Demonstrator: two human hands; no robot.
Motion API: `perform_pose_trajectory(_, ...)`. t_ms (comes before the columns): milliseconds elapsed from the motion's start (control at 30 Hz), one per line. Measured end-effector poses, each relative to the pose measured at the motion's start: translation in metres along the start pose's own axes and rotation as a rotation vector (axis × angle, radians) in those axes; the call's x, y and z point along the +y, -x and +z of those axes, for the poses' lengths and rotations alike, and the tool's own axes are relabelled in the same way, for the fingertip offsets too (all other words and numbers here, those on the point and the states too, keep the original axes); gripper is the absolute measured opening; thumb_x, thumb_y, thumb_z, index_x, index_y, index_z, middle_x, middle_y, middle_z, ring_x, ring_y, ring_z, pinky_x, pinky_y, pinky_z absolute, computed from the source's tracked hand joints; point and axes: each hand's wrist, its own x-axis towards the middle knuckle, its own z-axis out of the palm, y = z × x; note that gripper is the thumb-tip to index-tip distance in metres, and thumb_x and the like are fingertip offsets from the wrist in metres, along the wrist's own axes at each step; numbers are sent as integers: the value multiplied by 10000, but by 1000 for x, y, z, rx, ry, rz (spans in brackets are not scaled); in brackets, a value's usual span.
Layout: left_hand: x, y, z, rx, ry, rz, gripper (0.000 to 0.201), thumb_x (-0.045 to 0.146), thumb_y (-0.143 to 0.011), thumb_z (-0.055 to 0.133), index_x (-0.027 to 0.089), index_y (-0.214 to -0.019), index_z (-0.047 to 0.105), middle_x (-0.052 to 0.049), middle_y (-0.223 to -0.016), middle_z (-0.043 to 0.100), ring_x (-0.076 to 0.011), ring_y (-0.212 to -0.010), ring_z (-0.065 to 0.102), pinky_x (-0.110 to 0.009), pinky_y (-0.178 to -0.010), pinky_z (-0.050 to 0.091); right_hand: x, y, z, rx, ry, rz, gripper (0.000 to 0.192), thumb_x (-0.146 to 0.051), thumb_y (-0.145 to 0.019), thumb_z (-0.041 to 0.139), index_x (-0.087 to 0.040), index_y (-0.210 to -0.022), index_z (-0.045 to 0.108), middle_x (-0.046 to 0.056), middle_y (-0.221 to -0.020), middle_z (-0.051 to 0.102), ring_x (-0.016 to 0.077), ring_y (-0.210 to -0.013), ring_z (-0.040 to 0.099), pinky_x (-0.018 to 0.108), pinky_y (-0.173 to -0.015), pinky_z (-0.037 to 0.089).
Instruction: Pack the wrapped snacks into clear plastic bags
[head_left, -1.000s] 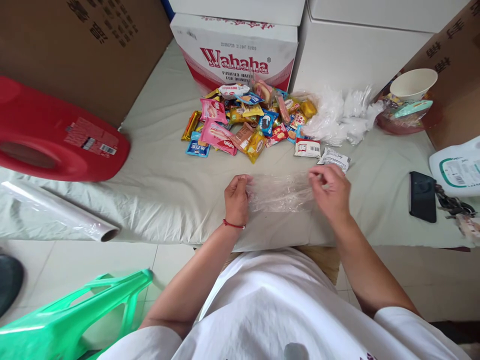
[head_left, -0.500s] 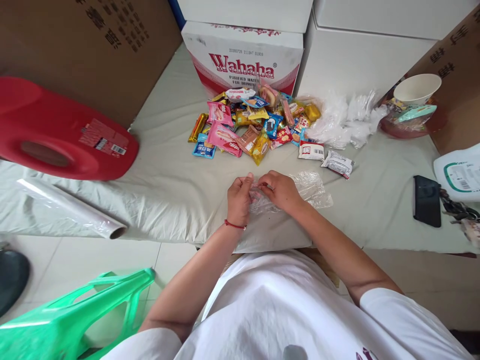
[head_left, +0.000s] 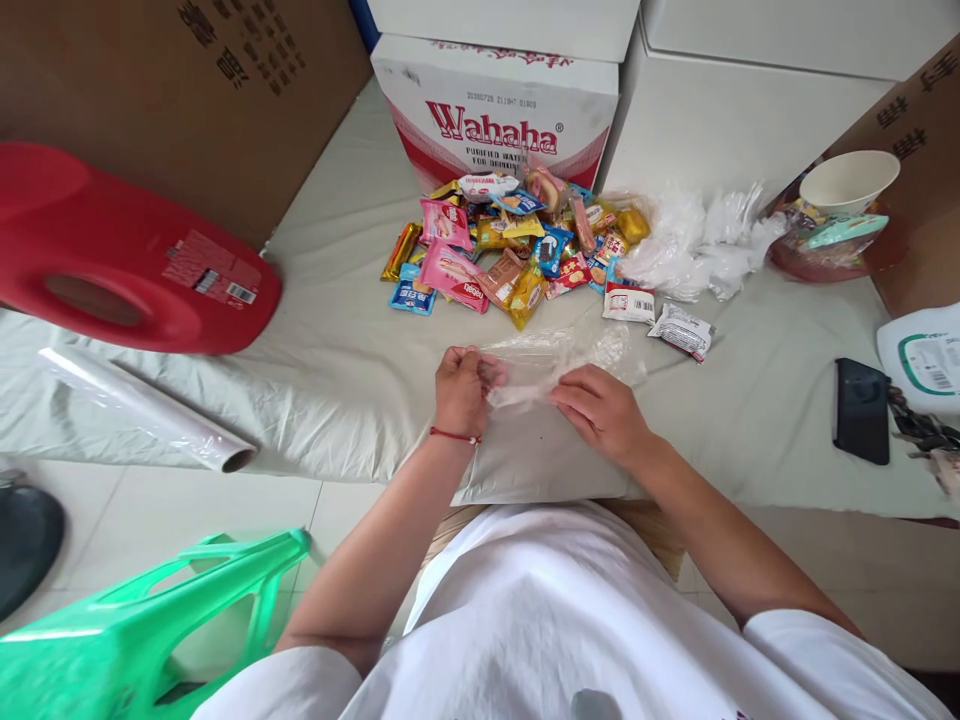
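Presently, both forearms reach forward from the torso over the near edge of the cloth-covered table [head_left: 337,370]. The left hand [head_left: 459,390] is curled into a loose fist, knuckles up, thumb and fingers pinching one end of a clear plastic bag [head_left: 559,358]; a red string sits at that wrist. The right hand [head_left: 600,415] lies palm down, angled inward, fingers closed on the bag's lower edge just beside the left. The bag lies crumpled on the cloth between and beyond the two hands, near the table's front. Farther back lies a pile of wrapped snacks [head_left: 510,250], with a Wahaha carton [head_left: 495,120] behind it. A black phone [head_left: 860,410] lies well apart to the right.
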Motion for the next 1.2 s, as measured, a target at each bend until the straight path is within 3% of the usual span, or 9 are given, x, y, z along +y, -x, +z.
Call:
perform_pose_trajectory(167, 6, -3, -21, 12, 99, 15, 221, 293, -865, 653, 245, -862, 437, 35, -737, 688, -157, -742, 763, -298, -722, 617, 3, 59, -21, 22, 1, 85, 256, -261, -1047, 498, -292, -999, 748, 81, -989, 715, 197, -811, 635, 348, -695, 545)
perform_pose_trajectory(333, 0, 3, -36, -21, 133, 23, 231, 293, -837, 684, 243, -865, 461, 2, -791, 732, -174, -823, 774, -347, -820, 629, 11, 96, -43, -117, -46, 206, 208, -285, -1008, 558, -331, -1083, 747, 83, -1128, 736, 256, -972, 667, 435, -775, 588)
perform_pose_trajectory(467, -6, 18, -35, -60, 133, 60, 272, 331, -793, 731, 235, -835, 481, -5, -838, 746, -173, -860, 768, -368, -886, 616, 10, 75, -53, 33, -105, 424, 267, -412, -1034, 502, -296, -1160, 708, 96, -1188, 724, 280, -1115, 662, 471, -942, 562)
perform_pose_trajectory(567, -11, 30, -34, -109, 113, 74, 299, 363, -767, 759, 228, -817, 497, -25, -891, 761, -173, -889, 760, -354, -901, 595, 10, 41, -38, -36, -46, 541, 361, -535, -937, 644, -256, -1162, 693, 101, -1143, 732, 300, -1091, 659, 463, -952, 541)
perform_pose_trajectory(733, -18, 48, -49, -95, -68, 54, 241, 325, -704, 729, 210, -864, 591, -86, -1110, 737, -238, -1091, 709, -367, -900, 573, 11, -4, 2, -40, -80, 590, 163, -298, -972, 555, -230, -1010, 698, 75, -1059, 730, 218, -928, 681, 336, -823, 524)
perform_pose_trajectory(867, -6, 63, -62, -54, -438, 333, 487, 278, -692, 656, 247, -1177, 625, -98, -1395, 625, -309, -1399, 525, -493, -1117, 485, 1, -18, 13, -26, 45, 532, 193, -214, -971, 520, -217, -964, 713, 80, -1052, 724, 207, -870, 673, 318, -779, 486)
perform_pose_trajectory(1000, 11, 68, -44, -238, -829, 646, 857, 397, -732, 757, 195, -1502, 440, -173, -1599, 459, -361, -1523, 388, -559, -1283, 265, -11, -24, 16, -82, 108, 491, 184, -245, -983, 540, -225, -962, 722, 63, -968, 719, 211, -829, 656, 305, -708, 447)
perform_pose_trajectory(1100, 11, 57, -22, -368, -924, 560, 937, 493, -730, 781, 147, -1521, 417, -203, -1470, 577, -373, -1365, 554, -542, -1157, 422, -14, -26, 17, -105, 28, 458, 159, -217, -953, 566, -223, -945, 724, 51, -941, 723, 197, -820, 654, 295, -717, 451)
perform_pose_trajectory(1200, 1, 42, -9, -473, -853, 377, 617, 510, -776, 739, 165, -1274, 623, -50, -904, 711, -232, -843, 675, -369, -795, 531, -10, -22, 15, -97, -110, 465, 138, -180, -898, 590, -214, -905, 724, 43, -913, 724, 181, -805, 653, 288, -735, 466)
